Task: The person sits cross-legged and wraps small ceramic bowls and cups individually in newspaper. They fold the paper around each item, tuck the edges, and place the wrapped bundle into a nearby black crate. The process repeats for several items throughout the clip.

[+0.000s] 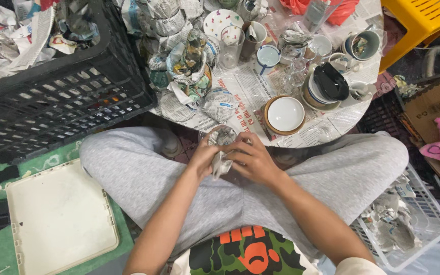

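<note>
— Both hands, left hand (207, 155) and right hand (250, 158), grip that newspaper-wrapped item (221, 147) at frame centre?
— Yes, clasped tight, over the lap, just below the tabletop (301, 135) and white bowl (284, 114).

A round counter (332, 125) is sitting under spread newspaper (248, 86), carrying bowls (284, 114), cups (267, 56), glasses (230, 47) and paper-wrapped bundles (220, 104).

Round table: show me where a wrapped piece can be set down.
The round table has bare newspaper at its near edge, between the white bowl and the wrapped bundle, and right of that bowl. Further back, cups and glasses crowd it. Beside the left knee, the white lid lies bare.
</note>
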